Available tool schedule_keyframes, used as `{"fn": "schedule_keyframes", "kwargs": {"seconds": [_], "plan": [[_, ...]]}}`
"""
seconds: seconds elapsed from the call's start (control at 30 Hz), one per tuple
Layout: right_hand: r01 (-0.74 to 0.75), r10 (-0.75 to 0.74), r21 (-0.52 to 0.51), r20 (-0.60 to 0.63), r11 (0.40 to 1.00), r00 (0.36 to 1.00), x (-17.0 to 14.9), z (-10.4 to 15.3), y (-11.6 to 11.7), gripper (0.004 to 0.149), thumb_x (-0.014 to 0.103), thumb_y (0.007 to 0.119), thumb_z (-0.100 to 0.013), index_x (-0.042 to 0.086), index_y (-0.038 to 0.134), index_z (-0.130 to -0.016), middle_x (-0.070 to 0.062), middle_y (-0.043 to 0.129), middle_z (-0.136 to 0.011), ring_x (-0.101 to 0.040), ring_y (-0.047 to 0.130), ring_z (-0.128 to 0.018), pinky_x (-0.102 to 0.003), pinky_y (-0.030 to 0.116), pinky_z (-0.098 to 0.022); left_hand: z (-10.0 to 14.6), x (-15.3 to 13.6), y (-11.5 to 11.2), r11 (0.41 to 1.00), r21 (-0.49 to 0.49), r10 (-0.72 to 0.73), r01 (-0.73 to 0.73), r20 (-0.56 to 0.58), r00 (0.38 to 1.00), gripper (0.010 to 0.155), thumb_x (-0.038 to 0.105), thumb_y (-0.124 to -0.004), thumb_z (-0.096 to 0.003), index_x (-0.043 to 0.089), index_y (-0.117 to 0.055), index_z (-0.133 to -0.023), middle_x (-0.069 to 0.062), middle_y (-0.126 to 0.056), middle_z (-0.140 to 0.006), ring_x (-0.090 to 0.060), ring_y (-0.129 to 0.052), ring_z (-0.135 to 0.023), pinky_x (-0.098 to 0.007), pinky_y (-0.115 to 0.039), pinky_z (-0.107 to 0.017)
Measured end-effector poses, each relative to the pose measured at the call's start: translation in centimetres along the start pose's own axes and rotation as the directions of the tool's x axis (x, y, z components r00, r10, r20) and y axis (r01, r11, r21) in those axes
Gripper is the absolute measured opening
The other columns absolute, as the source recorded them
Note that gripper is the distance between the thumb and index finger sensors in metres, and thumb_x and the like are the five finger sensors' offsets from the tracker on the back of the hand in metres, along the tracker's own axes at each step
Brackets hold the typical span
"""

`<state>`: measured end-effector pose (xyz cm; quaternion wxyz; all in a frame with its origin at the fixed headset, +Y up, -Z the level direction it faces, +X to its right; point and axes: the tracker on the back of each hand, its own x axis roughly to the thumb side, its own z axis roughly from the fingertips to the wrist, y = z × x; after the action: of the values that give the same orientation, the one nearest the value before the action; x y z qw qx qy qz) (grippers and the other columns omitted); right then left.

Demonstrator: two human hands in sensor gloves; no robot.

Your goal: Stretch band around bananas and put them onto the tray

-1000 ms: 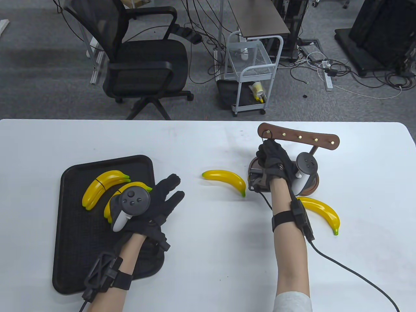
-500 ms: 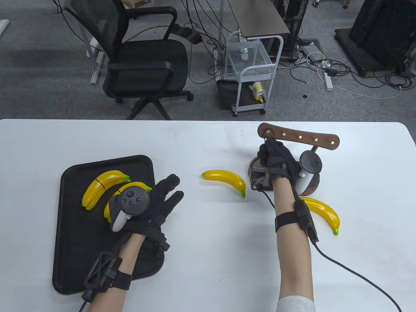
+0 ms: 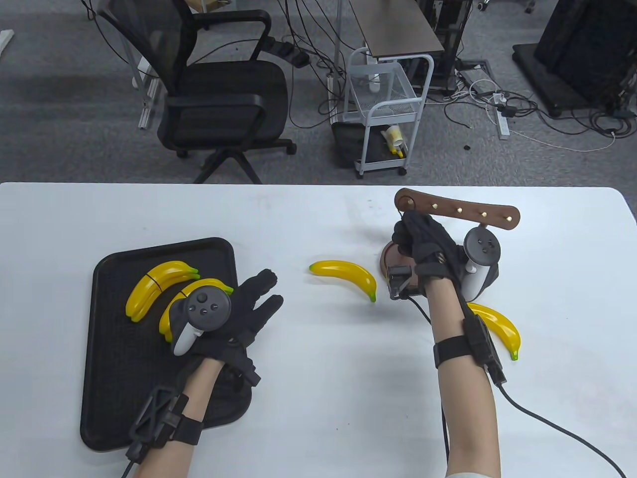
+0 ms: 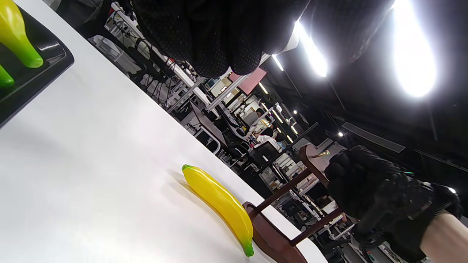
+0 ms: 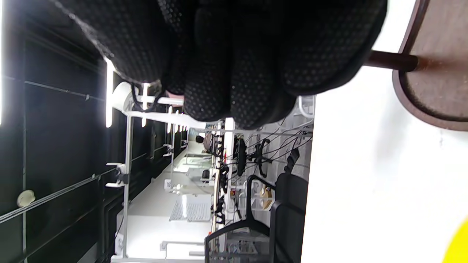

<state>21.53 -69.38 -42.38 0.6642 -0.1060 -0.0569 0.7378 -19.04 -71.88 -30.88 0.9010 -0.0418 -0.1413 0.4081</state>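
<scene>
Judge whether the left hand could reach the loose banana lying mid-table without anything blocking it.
Probably yes: the left hand lies open beside the tray, and only bare table separates its fingers from the banana.

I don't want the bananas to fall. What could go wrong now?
1. The right hand is pulling a band off the rack; the band might snap free or tip the rack.
2. The right forearm hangs right over a loose banana near the table's edge and might knock it.
3. The left hand is close to the bunches on the tray and might bump them.
</scene>
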Motion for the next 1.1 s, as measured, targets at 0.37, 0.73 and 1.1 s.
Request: {"fn": "schedule_keyframes", "kwargs": {"seconds": [0.37, 0.73, 1.1], "plan": [[-0.022, -0.002, 0.194, 0.121, 0.981, 0.993, 0.7, 4.4, 1.6, 0.036, 0.037, 0.078, -0.057, 0.012, 0.084, -0.083, -0.008, 0.097, -0.072, -0.03, 0.1, -0.058, -0.048, 0.083, -0.042, 0.0, 0.0, -0.2, 1.0, -0.008, -0.002, 0.002, 0.004, 1.0, 0.061, 0.053, -0.067, -0.062, 0.027, -0.049, -0.114, -0.001, -0.06, -0.121, -0.032, -0.069, -0.11, -0.049, -0.057, -0.083], [-0.114, 0.041, 0.334, 0.218, 0.936, 0.975, -0.8, 7.7, 3.4, 0.036, 0.036, 0.078, -0.057, 0.012, 0.086, -0.082, -0.008, 0.098, -0.071, -0.031, 0.1, -0.057, -0.048, 0.083, -0.041, -0.1, 0.1, -0.3, 1.0, -0.013, -0.004, 0.004, 0.01, 1.0, 0.061, 0.054, -0.068, -0.0615, 0.028, -0.05, -0.114, 0.0, -0.062, -0.12, -0.031, -0.069, -0.11, -0.048, -0.057, -0.083], [-0.189, 0.065, 0.469, 0.268, 0.863, 0.961, -1.5, 9.2, 5.5, 0.035, 0.034, 0.078, -0.056, 0.011, 0.086, -0.082, -0.01, 0.098, -0.071, -0.031, 0.101, -0.056, -0.049, 0.084, -0.04, -0.1, 0.1, -0.5, 1.0, -0.023, 0.005, -0.005, 0.022, 1.0, 0.061, 0.054, -0.068, -0.0611, 0.028, -0.05, -0.113, 0.001, -0.063, -0.12, -0.03, -0.07, -0.11, -0.047, -0.058, -0.083]]}}
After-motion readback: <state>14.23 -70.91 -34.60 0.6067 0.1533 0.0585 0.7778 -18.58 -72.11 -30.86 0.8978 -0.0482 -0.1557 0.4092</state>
